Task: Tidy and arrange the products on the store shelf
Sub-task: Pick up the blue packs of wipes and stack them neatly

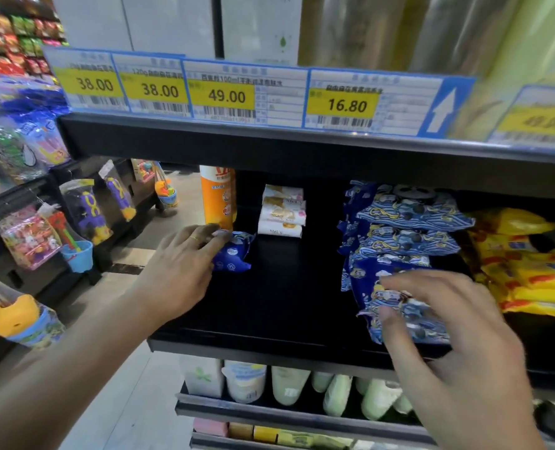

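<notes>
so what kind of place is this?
Most likely a retail store aisle. Price tags with barcodes line the shelf edge, stacked blue packets fill the shelf, and bagged toys hang on the next rack.

Shelf (279, 300): we see a black board.
On it, left: orange canister (218, 198), small blue packet (234, 251), white soap stack (282, 211).
Right: blue packets (406, 228), yellow packets (522, 264).
</notes>
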{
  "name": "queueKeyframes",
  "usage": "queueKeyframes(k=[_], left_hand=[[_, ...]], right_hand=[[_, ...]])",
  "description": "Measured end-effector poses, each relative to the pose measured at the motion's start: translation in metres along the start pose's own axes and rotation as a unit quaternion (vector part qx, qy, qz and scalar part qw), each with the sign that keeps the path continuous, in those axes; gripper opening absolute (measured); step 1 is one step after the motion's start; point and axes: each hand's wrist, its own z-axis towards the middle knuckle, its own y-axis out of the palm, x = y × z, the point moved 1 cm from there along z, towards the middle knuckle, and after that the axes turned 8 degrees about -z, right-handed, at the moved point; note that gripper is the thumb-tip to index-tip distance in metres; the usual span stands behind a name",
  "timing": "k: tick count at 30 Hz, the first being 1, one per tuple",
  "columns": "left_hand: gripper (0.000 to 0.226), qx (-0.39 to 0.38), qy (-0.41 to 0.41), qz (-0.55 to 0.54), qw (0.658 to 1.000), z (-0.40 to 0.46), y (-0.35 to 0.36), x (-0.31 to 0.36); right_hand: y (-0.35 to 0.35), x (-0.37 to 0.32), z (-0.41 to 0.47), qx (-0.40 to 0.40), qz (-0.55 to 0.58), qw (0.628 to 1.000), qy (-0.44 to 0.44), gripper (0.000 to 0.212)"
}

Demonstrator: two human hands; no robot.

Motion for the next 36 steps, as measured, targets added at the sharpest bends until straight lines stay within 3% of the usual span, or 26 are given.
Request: queueKeyframes(k=[4, 7, 10, 15, 18, 21, 22, 24, 26, 31, 36], left_hand=[[0.053, 0.040, -0.004, -0.047, 0.998, -0.005, -0.007, 0.038], [0.043, 0.043, 0.018, -0.165, 0.985, -0.016, -0.007, 0.079], [0.041, 0.008, 0.018, -0.231, 0.973, -0.031, 0.007, 0.113], [0.033, -0.032, -0.055, -0.271, 0.961, -0.046, 0.029, 0.130], [0.024, -0.019, -0.129, -0.377, 0.917, -0.045, 0.018, 0.137], [0.015, -0.018, -0.216, -0.539, 0.814, -0.038, -0.002, 0.155], [0.018, -0.041, -0.250, -0.596, 0.762, -0.035, -0.009, 0.164], [0.052, -0.110, -0.289, -0.669, 0.676, -0.029, -0.019, 0.179], [0.063, -0.162, -0.280, -0.698, 0.639, -0.028, -0.024, 0.194], [0.042, -0.179, -0.226, -0.743, 0.603, -0.044, -0.030, 0.211], [0.038, -0.128, -0.255, -0.737, 0.613, -0.055, -0.035, 0.211]], right_hand=[[-0.013, 0.039, 0.004, -0.065, -0.182, 0.981, 0.023, 0.058], [-0.016, 0.059, 0.004, -0.165, -0.163, 0.971, 0.052, 0.079], [-0.014, 0.070, 0.006, -0.194, -0.090, 0.975, 0.055, 0.064], [-0.006, 0.079, 0.006, -0.115, -0.079, 0.990, 0.015, 0.050], [-0.005, 0.081, 0.002, -0.075, -0.061, 0.995, 0.010, 0.046], [-0.008, 0.075, -0.009, -0.022, -0.036, 0.999, -0.014, 0.042], [-0.010, 0.071, -0.013, -0.009, -0.023, 0.999, -0.027, 0.040], [-0.012, 0.062, -0.024, 0.013, -0.002, 0.998, -0.061, 0.039], [-0.013, 0.055, -0.035, 0.030, 0.014, 0.995, -0.097, 0.040], [-0.015, 0.041, -0.053, 0.021, 0.030, 0.989, -0.142, 0.043], [-0.031, 0.035, -0.058, 0.014, 0.117, 0.992, -0.051, 0.047]])
